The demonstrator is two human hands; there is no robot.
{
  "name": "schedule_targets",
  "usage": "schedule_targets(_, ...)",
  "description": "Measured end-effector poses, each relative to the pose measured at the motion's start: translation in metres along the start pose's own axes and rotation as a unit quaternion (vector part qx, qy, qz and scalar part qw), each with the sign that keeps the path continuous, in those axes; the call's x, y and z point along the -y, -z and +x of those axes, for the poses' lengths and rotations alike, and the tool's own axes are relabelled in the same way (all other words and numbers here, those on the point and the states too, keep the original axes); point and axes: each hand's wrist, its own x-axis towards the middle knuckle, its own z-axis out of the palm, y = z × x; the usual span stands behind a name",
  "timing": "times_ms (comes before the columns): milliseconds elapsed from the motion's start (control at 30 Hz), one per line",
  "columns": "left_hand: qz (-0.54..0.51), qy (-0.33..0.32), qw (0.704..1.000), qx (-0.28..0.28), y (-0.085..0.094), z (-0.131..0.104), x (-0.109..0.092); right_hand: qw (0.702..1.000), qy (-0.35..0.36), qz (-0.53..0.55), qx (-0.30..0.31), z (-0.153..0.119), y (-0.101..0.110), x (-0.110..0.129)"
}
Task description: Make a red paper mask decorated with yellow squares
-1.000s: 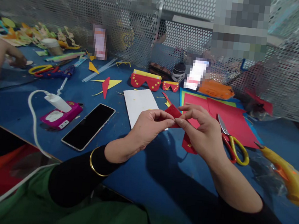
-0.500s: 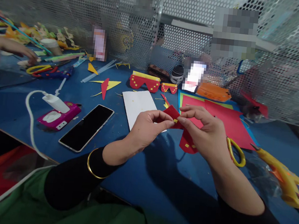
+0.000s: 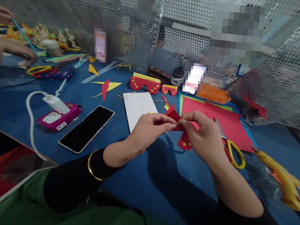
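Observation:
A red paper cutout with small yellow squares, like a pair of paper glasses, is held above the blue table. My left hand pinches its left side between thumb and fingers. Against the same cutout, the thumb and forefinger of my right hand are pinched on a small yellow paper square; the fingers partly hide it. Below my left hand lies a white sheet with tiny yellow bits on it. Two finished-looking red and yellow paper glasses stand behind.
To the right are scissors, stacked coloured sheets and a yellow glue gun. A dark-screened phone and a pink power socket lie left. Another person's hand works at the far left. A perforated metal screen stands behind.
The red cutout has tilted and shifted slightly left. My right hand has moved a little left and lower, its fingers closer together, and more of the scissors shows.

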Motion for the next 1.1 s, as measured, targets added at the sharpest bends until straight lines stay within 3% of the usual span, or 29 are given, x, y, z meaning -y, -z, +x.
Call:
schedule_targets(200, -0.036, 0.022, 0.999, 0.02, -0.002, -0.002, -0.004, 1.0, 0.016, -0.006, -0.013, 0.003, 0.002, -0.002)
schedule_targets(400, -0.002, 0.008, 0.999, -0.042, 0.001, 0.0, -0.006, 0.999, 0.018, -0.006, 0.027, 0.006, 0.012, -0.003)
schedule_targets(633, -0.045, 0.093, 0.994, -0.019, 0.0, 0.002, -0.005, 0.997, 0.051, -0.035, 0.048, 0.006, 0.01, -0.006)
schedule_targets(867, -0.094, 0.108, 0.989, -0.047, -0.004, 0.001, -0.005, 0.995, 0.086, 0.026, -0.042, -0.001, -0.01, 0.001)
schedule_targets(1100, -0.106, 0.13, 0.985, -0.044, -0.005, 0.0, -0.004, 0.989, 0.091, 0.017, -0.115, -0.007, -0.021, 0.002)
